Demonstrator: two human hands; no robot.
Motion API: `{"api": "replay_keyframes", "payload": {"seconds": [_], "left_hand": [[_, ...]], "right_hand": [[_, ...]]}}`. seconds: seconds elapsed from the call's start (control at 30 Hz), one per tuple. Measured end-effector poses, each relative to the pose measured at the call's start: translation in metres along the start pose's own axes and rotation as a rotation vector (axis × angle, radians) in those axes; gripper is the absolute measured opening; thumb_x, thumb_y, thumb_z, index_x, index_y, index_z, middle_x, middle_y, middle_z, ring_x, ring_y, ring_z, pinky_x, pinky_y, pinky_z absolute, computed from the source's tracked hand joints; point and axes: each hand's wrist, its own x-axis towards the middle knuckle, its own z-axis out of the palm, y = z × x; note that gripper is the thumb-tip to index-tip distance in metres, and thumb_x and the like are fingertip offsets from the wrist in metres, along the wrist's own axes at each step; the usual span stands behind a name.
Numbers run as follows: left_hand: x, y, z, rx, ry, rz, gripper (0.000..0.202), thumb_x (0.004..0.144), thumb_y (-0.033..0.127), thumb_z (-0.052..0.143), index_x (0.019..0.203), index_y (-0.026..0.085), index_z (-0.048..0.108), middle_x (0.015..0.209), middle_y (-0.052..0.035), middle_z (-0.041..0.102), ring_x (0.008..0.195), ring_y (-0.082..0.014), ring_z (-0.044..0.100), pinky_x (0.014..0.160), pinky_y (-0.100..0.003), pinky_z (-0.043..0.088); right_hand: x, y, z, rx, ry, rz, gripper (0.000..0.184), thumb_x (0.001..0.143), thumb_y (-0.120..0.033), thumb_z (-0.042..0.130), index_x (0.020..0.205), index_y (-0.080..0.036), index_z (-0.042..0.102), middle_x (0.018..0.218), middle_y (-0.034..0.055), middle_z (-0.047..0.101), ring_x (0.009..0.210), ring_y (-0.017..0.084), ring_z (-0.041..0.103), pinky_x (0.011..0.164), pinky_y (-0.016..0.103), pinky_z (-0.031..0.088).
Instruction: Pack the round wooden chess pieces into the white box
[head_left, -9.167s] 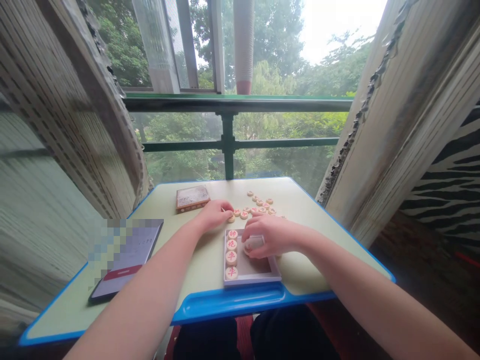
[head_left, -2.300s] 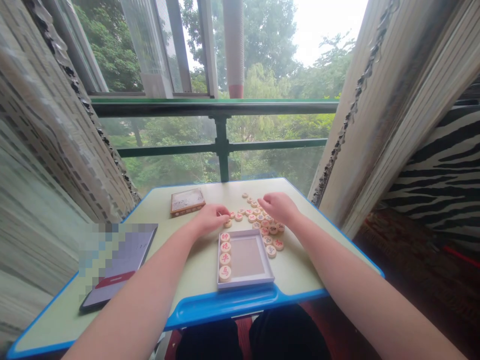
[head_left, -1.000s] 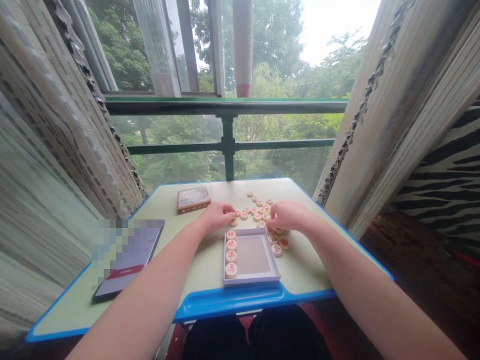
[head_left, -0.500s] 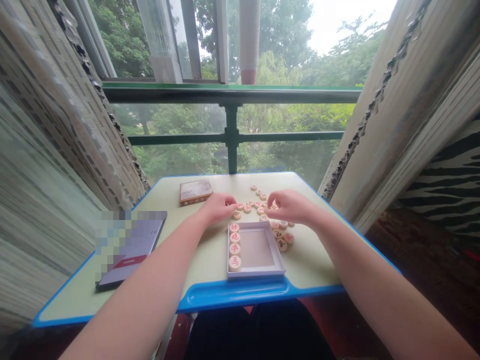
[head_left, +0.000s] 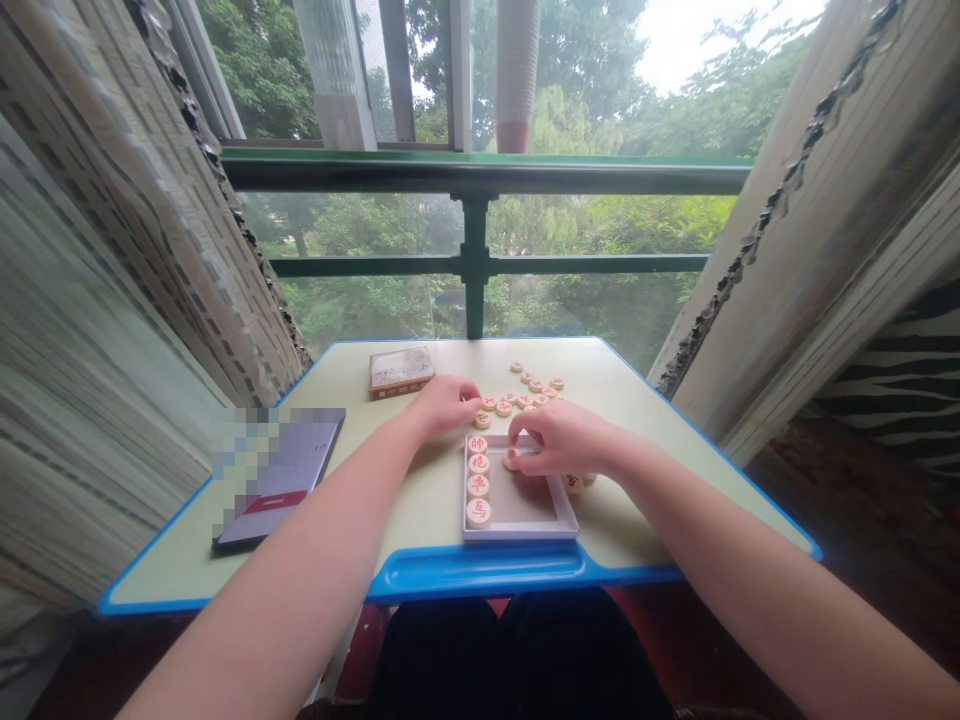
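Thumb and fingers of my right hand pinch a round Chinese chess piece over the shallow white box. Inside that box, a column of several red-marked pieces lies along the left wall. My left hand rests beyond the box's far left corner, its fingers curled together beside a loose piece; whether anything is between its fingertips is hidden. Behind the box more loose pieces are scattered, and my right hand covers part of the ones at the box's right side.
A brown-edged case sits at the back left of the table. Nearer on the left lies a dark-edged grey pad or book, partly blurred out. A blue trough runs along the front edge; curtains flank the window.
My right hand has come from the loose pieces toward me and left, over the box, with a piece pinched in it. My left hand stays near the same pieces. The view has shifted slightly.
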Motion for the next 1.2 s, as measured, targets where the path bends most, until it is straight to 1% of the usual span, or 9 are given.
{"api": "replay_keyframes", "payload": {"seconds": [0.2,0.43,0.63,0.77,0.83,0.9,0.97,1.1,1.2], "left_hand": [[0.0,0.0,0.0,0.012,-0.004,-0.013,0.027,0.067,0.03,0.051,0.078,0.015,0.07,0.072,-0.0034,0.067,0.068,-0.0158,0.057,0.062,-0.025,0.042],[0.002,-0.003,0.002,0.017,0.014,0.004,0.026,0.067,0.03,0.051,0.076,0.015,0.07,0.071,-0.0031,0.066,0.067,-0.0154,0.056,0.063,-0.025,0.041],[0.0,0.003,0.0,-0.015,0.005,0.001,0.025,0.067,0.03,0.052,0.074,0.014,0.069,0.068,-0.0026,0.064,0.064,-0.0138,0.054,0.06,-0.024,0.039],[-0.002,0.007,-0.002,-0.072,-0.019,0.004,0.026,0.065,0.037,0.054,0.063,0.012,0.064,0.055,0.0002,0.055,0.055,-0.0109,0.046,0.052,-0.023,0.034],[-0.002,0.009,-0.004,-0.12,-0.054,-0.001,0.026,0.064,0.037,0.055,0.058,0.012,0.061,0.049,0.0025,0.047,0.051,-0.0092,0.041,0.048,-0.023,0.03],[-0.002,0.01,-0.005,-0.16,-0.098,-0.018,0.024,0.062,0.035,0.056,0.056,0.012,0.06,0.046,0.0038,0.043,0.048,-0.0084,0.039,0.046,-0.022,0.027],[-0.002,0.01,-0.006,-0.195,-0.141,-0.043,0.021,0.06,0.033,0.056,0.056,0.012,0.06,0.047,0.0033,0.046,0.049,-0.009,0.041,0.046,-0.022,0.029],[-0.003,0.01,-0.008,-0.252,-0.202,-0.076,0.018,0.059,0.027,0.055,0.06,0.012,0.065,0.054,-0.0011,0.059,0.056,-0.0124,0.052,0.051,-0.022,0.037],[-0.004,0.011,-0.008,-0.28,-0.224,-0.097,0.017,0.059,0.023,0.053,0.06,0.012,0.066,0.057,-0.0025,0.062,0.057,-0.0123,0.054,0.053,-0.021,0.039]], "right_hand": [[0.0,0.004,0.0,-0.048,-0.009,0.023,0.03,0.07,-0.048,0.057,0.082,-0.023,0.067,0.062,0.001,0.058,0.056,0.013,0.048,0.052,0.024,0.027],[0.003,0.006,0.006,-0.073,0.033,0.003,0.029,0.074,-0.048,0.053,0.078,-0.023,0.066,0.058,0.0002,0.056,0.053,0.012,0.044,0.05,0.023,0.024],[0.003,0.006,0.005,-0.028,0.027,-0.022,0.025,0.072,-0.044,0.056,0.081,-0.023,0.066,0.059,-0.0005,0.057,0.052,0.011,0.043,0.051,0.022,0.025],[0.004,0.005,0.007,-0.035,0.046,-0.033,0.025,0.074,-0.045,0.055,0.08,-0.023,0.066,0.059,-0.0005,0.057,0.051,0.011,0.042,0.051,0.022,0.025],[0.005,0.005,0.008,-0.041,0.062,-0.025,0.028,0.075,-0.047,0.055,0.08,-0.023,0.066,0.06,-0.0002,0.057,0.051,0.01,0.042,0.05,0.023,0.024],[0.006,0.006,0.009,-0.032,0.072,-0.023,0.03,0.075,-0.049,0.054,0.081,-0.022,0.065,0.061,0.0003,0.057,0.051,0.01,0.042,0.049,0.022,0.024],[0.006,0.007,0.009,-0.008,0.072,-0.034,0.032,0.076,-0.051,0.053,0.081,-0.022,0.065,0.062,0.0005,0.058,0.051,0.01,0.043,0.049,0.022,0.024],[0.009,0.008,0.011,0.017,0.084,-0.043,0.034,0.077,-0.054,0.052,0.081,-0.022,0.065,0.063,0.0004,0.058,0.052,0.011,0.043,0.049,0.022,0.025],[0.011,0.008,0.013,0.008,0.107,-0.044,0.034,0.076,-0.054,0.053,0.08,-0.023,0.065,0.062,0.0003,0.058,0.052,0.011,0.044,0.05,0.022,0.025]]}}
